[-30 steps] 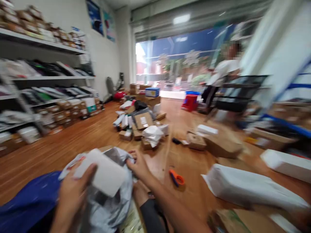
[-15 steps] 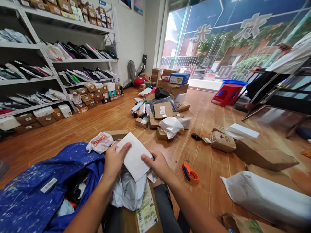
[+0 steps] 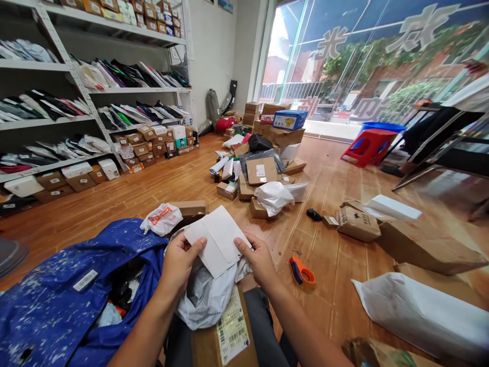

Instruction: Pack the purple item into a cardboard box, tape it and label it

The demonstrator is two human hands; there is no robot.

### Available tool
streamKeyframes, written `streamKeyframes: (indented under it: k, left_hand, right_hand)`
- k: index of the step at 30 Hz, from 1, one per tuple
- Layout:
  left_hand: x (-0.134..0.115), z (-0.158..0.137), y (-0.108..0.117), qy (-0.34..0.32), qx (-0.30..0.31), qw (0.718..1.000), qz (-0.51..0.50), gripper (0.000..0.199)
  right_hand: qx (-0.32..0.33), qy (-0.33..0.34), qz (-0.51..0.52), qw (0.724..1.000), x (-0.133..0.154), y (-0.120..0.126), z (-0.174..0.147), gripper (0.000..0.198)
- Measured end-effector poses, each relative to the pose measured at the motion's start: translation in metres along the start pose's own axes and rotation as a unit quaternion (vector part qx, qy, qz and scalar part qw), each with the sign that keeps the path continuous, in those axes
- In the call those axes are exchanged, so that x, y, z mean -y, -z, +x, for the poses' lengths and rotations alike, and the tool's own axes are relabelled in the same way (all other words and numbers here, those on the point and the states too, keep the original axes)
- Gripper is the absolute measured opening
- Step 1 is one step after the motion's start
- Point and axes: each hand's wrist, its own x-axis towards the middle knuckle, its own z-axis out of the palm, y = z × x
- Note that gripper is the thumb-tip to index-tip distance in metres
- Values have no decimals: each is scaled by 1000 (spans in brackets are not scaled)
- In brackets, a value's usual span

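- A flat white packet point(image 3: 216, 239) is held up between both hands, above the lap, with a straight flap or seam seen across its face
- Its left edge is pinched by the left hand point(image 3: 179, 262), nearly closed, with the thumb laid on the face and the fingers tucked behind
- Its right edge is gripped likewise by the right hand point(image 3: 260, 261), thumb on top, fingers curled; whether the plastic below is also held by them cannot be told
- A crumpled pale plastic bag point(image 3: 208, 298) is seen just under the packet, partly over a labelled cardboard box point(image 3: 204, 346) on the lap
- A blue sack point(image 3: 72, 290) is spread open beside the left arm, with mixed items visible inside
- An orange and blue tool point(image 3: 302, 271) is left lying on the wooden floor point(image 3: 277, 237), to the right
- A heap of parcels point(image 3: 263, 171) is piled up ahead
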Motion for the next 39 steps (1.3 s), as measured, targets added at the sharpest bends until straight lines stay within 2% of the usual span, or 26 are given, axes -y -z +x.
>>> streamKeyframes:
  k: [3,5,9,12,15,18,21,23,25,28,30,32,35,39]
  left_hand:
    - [0,-3,3,-22,-50,998,-11,57]
    - [-4,-7,3,-21,-72,997,-33,59]
    - [-16,-15,1,-12,-104,992,-78,62]
    - [-26,-16,-1,-25,-142,983,-112,62]
    - [-35,-14,2,-28,-182,971,-153,60]
    - [-38,-14,7,-43,-190,967,-165,57]
    - [-29,-20,17,-106,-174,969,-138,45]
    - [-18,-28,25,-180,-131,972,-70,32]
    - [-6,-38,35,-268,-49,961,43,20]
    - [8,-53,45,-382,75,900,197,14]
    - [13,-60,48,-429,116,862,242,14]
    - [17,-64,48,-455,135,840,263,13]
    - [20,-65,48,-468,150,825,279,14]
    - [21,-61,51,-426,186,840,279,11]
  right_hand:
    - [-20,-34,26,999,-8,7,-4,60]
    - [-22,-20,12,999,-10,11,-6,56]
    - [29,90,-59,994,0,19,-9,31]
    - [87,188,-118,971,16,24,-9,7]
    - [152,275,-218,924,30,27,-9,32]
    - [167,349,-365,847,39,25,-10,43]
    - [152,377,-491,771,43,17,-13,40]
    - [153,361,-527,754,46,12,-15,31]
    - [166,333,-516,772,49,11,-19,33]
    - [188,289,-437,831,56,12,-27,52]
    - [202,249,-359,877,58,13,-33,56]
    - [215,200,-269,917,58,12,-38,64]
    - [223,120,-178,951,53,9,-42,65]
    - [189,39,-134,972,41,10,-41,56]
